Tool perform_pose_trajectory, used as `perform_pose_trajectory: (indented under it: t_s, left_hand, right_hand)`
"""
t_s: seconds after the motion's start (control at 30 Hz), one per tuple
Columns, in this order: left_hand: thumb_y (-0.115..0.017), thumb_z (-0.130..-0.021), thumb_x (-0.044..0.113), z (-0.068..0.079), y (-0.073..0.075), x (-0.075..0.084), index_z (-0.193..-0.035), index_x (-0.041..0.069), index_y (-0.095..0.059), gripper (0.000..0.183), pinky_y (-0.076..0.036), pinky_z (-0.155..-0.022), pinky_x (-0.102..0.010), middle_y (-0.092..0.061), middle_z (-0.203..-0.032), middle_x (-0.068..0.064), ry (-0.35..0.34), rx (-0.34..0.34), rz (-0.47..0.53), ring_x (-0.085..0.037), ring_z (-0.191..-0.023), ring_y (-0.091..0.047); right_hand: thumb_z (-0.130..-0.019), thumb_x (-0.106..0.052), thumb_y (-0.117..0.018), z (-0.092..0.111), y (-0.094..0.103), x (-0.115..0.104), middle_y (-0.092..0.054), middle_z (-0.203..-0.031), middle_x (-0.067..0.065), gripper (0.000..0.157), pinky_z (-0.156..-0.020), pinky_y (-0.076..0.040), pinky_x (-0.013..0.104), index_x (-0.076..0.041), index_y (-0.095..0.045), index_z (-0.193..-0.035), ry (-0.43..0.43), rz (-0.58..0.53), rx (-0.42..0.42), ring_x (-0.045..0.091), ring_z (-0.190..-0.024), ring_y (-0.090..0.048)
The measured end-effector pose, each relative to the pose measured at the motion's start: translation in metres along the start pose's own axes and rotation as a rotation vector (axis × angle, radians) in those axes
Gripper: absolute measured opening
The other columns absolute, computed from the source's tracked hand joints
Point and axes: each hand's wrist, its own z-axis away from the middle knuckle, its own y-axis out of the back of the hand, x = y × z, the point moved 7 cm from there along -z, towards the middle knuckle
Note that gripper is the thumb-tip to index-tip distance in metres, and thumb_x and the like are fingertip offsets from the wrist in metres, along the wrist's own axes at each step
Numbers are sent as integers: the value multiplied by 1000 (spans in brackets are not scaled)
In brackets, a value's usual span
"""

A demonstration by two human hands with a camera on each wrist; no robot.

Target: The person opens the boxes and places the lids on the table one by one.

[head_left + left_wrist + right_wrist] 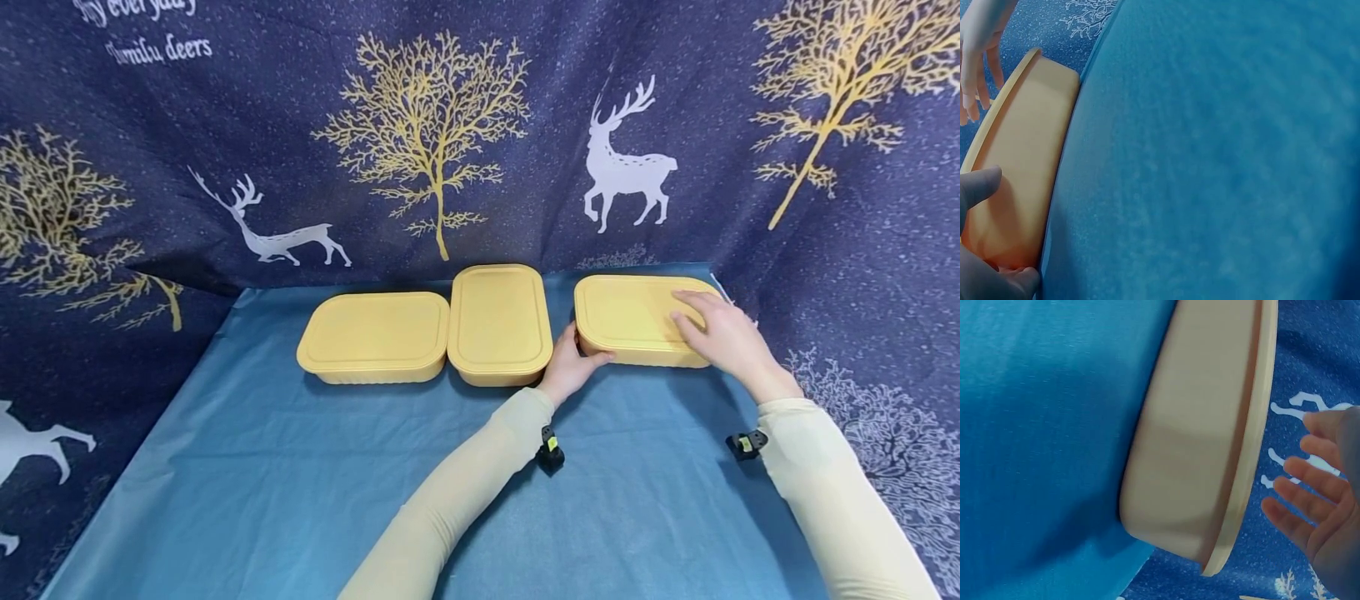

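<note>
A yellow lidded food container (637,312) sits at the back right of the blue cloth. My left hand (572,367) grips its left front corner, thumb along the front wall and fingers at the left end; the wall (1025,144) shows beside my thumb in the left wrist view. My right hand (727,337) is over the right part of the lid, fingers spread and slightly bent. In the right wrist view this hand (1322,500) appears apart from the container's rim (1254,450).
A second yellow container (500,321) stands lengthwise left of my left hand, and a third (375,337) lies sideways against it. All have lids on. Behind hangs a dark blue curtain (495,225) with deer and trees. Blue cloth (300,483) covers the table.
</note>
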Motion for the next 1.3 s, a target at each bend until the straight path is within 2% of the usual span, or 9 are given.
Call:
perform_pose_trajectory:
  t_s: [0.17, 0.37, 0.67, 1.07, 1.3]
  left_hand:
    - [-81, -88, 33, 0, 0, 0, -156, 7, -34, 87, -36, -113, -30, -43, -154, -9, -3, -4, 10, -18, -141, -42]
    - [-81, -88, 34, 1, 1, 1, -155, 7, -34, 86, -36, -112, -29, -44, -154, -9, 3, 1, 1, -18, -140, -42]
    - [-82, -87, 30, 1, 1, 1, -153, 7, -37, 83, -38, -111, -28, -47, -151, -10, -21, 1, 24, -17, -138, -45]
    - [-81, -88, 29, 0, 1, 2, -151, 6, -39, 80, -39, -110, -28, -50, -147, -9, -35, 0, 15, -16, -135, -48]
    - [-80, -89, 28, 0, 1, 1, -153, 5, -37, 80, -39, -110, -28, -50, -147, -10, -42, -3, 5, -16, -135, -48]
  right_hand:
    - [-101, -23, -61, 2, -12, -9, -56, -137, 28, 45, -105, -36, 61, 4, -58, -137, 104, -12, -38, 48, -128, -49]
    - [-100, -24, -65, 6, -23, -20, -59, -135, 26, 45, -104, -39, 61, 4, -60, -135, 186, -47, -59, 46, -126, -51]
    - [-101, -29, -64, 14, -35, -23, -55, -140, 25, 49, -105, -38, 60, 1, -58, -139, 151, -67, -131, 45, -129, -50]
    - [-90, -32, -78, 18, -42, -24, -59, -135, 25, 55, -105, -39, 58, 1, -64, -133, 246, -3, -101, 45, -125, -53]
    - [-86, -18, -82, 17, -41, -29, -63, -127, 26, 47, -99, -44, 59, 2, -67, -126, 358, 46, -52, 45, -116, -59]
